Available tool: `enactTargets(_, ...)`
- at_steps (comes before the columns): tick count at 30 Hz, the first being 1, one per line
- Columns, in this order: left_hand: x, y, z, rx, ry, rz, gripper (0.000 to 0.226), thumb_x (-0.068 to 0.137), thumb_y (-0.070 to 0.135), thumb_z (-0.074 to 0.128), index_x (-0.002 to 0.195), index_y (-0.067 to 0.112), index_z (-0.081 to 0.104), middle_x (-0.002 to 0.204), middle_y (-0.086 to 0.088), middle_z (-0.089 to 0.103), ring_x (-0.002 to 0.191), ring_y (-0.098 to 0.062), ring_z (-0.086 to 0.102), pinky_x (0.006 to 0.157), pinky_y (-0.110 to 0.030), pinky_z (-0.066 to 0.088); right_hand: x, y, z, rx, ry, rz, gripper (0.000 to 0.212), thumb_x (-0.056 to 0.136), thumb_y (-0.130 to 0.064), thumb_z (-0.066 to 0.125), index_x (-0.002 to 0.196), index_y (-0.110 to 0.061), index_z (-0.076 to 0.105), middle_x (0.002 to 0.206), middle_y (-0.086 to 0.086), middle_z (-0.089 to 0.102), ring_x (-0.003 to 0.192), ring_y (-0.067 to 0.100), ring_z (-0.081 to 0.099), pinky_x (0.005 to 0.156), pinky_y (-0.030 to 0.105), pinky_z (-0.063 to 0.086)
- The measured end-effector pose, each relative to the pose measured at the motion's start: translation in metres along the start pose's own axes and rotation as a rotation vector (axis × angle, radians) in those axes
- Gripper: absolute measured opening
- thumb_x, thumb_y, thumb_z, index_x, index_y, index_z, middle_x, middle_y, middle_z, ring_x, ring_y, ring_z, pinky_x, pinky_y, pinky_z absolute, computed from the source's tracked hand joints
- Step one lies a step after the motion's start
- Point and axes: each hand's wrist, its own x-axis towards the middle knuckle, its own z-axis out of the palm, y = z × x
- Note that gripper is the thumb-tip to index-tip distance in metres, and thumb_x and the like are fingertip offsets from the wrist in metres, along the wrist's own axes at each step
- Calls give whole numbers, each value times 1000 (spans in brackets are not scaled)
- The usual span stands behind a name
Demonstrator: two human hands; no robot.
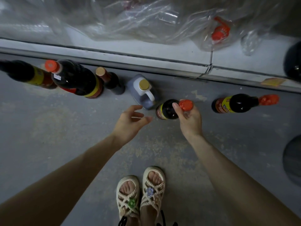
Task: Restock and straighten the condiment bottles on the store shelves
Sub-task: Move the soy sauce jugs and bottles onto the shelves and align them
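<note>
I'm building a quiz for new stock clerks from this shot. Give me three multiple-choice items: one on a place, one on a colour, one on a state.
1. Where does the handled jug stand?
A. on the floor in front of the shelf
B. up on the shelf
C. in the person's arms

2. What colour is the jug's cap?
A. red
B. gold
C. blue

3. What is the left hand doing?
A. gripping the jug
B. open, holding nothing
C. pinching a cap

Key:
1. A: the jug stands on the grey floor, below the shelf edge.
2. B: its cap is gold, next to a white handle.
3. B: its fingers are spread, short of the jug, while the right hand grips a red-capped sauce bottle.
</note>
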Motion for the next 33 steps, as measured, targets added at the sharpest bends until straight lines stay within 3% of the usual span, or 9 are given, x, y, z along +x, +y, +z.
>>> enactTargets(4,-25,18,-2,-1,-40,31,52,85,35,70,131,27,48,112,4,60,91,-1,60,62,-10,44,-20,-28,-24,0,-32,-32,20,87,-28,70,85,-10,61,81,9,65,76,15,60,67,14,43)
enactTargets(8,-67,63,-7,-16,-69,107,57,83,34,72,133,22,49,115,-1,62,98,-8,62,69,-14,46,-39,-88,-68,-14,-17,-105,30,85,-30,73,66,-14,55,59,-1,54,59,7,47,62,28,39)
enactTargets(10,-93,95,-13,-25,-79,159,59,82,32,73,134,20,49,117,-5,62,103,-14,62,76,-19,47,-52,-130,-91,-56,-4,-160,39,84,-36,73,64,-8,54,55,2,49,58,9,40,60,31,35)
enactTargets(13,-137,147,-25,-65,-80,239,59,81,26,75,133,15,49,115,-12,63,104,-22,63,80,-25,50,-75,-204,-128,-97,5,-257,46,84,-37,72,63,-2,53,53,2,45,56,11,38,58,32,33)
enactTargets(16,-185,199,-42,-68,-121,323,61,80,28,76,133,21,48,115,-7,62,102,-18,64,82,-31,53,-103,-282,-161,-143,17,-341,44,85,-40,70,55,-15,51,51,-3,46,54,12,44,61,34,37)
enactTargets(23,-324,339,-94,-83,-178,572,86,58,35,90,131,26,46,114,0,62,101,-9,61,79,-15,51,-190,-499,-250,-137,88,-596,48,80,-49,70,52,-16,48,55,-1,53,58,19,52,64,38,46)
enactTargets(27,-411,425,-130,-13,-155,768,74,67,16,85,131,23,49,112,3,63,101,-10,60,79,-14,49,-250,-621,-300,-89,114,-757,58,67,-66,64,61,-8,62,62,12,62,65,30,62,68,43,51)
enactTargets(29,-461,466,-149,27,-159,850,74,65,20,88,128,25,51,115,2,65,104,-11,62,83,-21,50,-284,-676,-324,-70,102,-851,53,67,-67,63,58,-14,65,61,10,63,64,28,63,67,42,53)
enactTargets(33,-550,526,-178,68,-152,971,91,47,42,87,130,25,52,117,6,68,106,-7,64,87,-26,52,-353,-767,-366,-15,91,-1037,57,78,-55,66,64,0,65,62,14,64,59,15,57,66,32,47)
